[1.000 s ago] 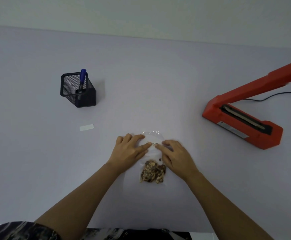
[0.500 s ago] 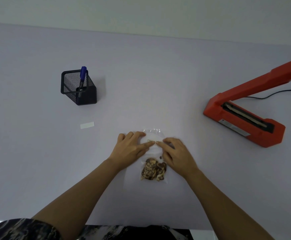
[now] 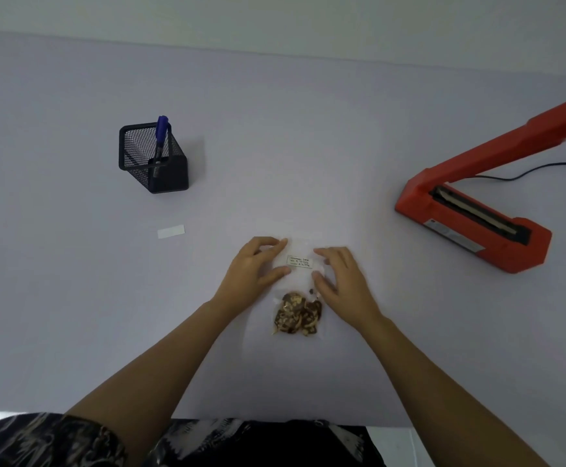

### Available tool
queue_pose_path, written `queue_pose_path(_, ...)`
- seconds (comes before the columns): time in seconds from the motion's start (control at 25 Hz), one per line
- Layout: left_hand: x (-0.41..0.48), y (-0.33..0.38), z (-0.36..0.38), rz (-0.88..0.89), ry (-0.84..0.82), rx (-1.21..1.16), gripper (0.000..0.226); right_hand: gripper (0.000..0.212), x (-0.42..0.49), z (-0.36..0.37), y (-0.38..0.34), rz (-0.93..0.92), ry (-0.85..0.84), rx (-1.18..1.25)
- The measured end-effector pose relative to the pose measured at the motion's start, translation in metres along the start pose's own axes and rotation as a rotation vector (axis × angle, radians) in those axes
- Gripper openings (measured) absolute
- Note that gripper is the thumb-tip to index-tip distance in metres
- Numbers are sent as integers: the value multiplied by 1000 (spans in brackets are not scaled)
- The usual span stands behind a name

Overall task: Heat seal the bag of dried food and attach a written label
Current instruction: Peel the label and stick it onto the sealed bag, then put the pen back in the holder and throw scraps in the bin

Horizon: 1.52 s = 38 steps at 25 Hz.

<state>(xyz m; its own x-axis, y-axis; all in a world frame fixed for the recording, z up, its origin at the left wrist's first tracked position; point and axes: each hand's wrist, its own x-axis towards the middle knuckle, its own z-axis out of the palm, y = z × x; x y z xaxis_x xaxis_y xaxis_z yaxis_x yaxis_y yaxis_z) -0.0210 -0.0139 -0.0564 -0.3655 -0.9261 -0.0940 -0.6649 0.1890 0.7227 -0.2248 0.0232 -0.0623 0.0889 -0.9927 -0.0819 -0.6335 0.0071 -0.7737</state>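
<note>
Our left hand [image 3: 253, 267] rests on the left edge of the bag [image 3: 297, 281], fingers spread and curved, thumb and forefinger apart, nothing pinched between them. Our right hand [image 3: 340, 278] sits the same way on the right edge, fingers loosely curled and apart, palm down. Whether the fingertips press the film or only touch it, we cannot tell.

Between the two hands lies the label [image 3: 300, 261], a small white strip with lines of writing too small to read. It sits flat on the upper half of the bag, touched by neither hand.

The bag is clear and lies flat on the table [image 3: 73, 298], near the front edge, mouth end away from us. The dried food [image 3: 296, 314], brown and tan pieces, is bunched in the near end, just below our right thumb. One small dark crumb lies apart from the heap, just above it.

Further out, to the left, a blank white strip [image 3: 171, 231] lies alone on the table. Beyond it stands a black mesh holder [image 3: 152, 160] with a blue pen [image 3: 160, 136] upright in it.

Well off to the right stands the red sealer [image 3: 470, 224], its arm raised and the sealing bar exposed. A black cord [image 3: 537, 170] runs from behind it toward the right edge of view.

At the bottom, a dark patterned garment [image 3: 56, 439] shows.
</note>
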Motion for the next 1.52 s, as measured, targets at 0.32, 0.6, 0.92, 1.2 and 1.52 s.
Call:
queue_pose_path(0.32, -37, 28, 5, -419, -43, -175, 51, 63, -42, 5, -27, 441, 11, 170)
queue_pose_path(0.6, 14, 36, -25, -440, 58, -306, 51, 74, 23, 0, -43, 424, 45, 325)
queue_pose_path(0.92, 183, 21, -92, -457, 156, -435, 55, 72, 209, -38, -55, 209, 92, 158)
queue_pose_path(1.2, 284, 0, -99, -498, 113, -268, 53, 76, 317, -42, -24, 275, 36, 75)
queue_pose_path(1.52, 329, -5, -95, -451, 99, -100, 25, 74, 357, -46, -7, 313, 47, 53)
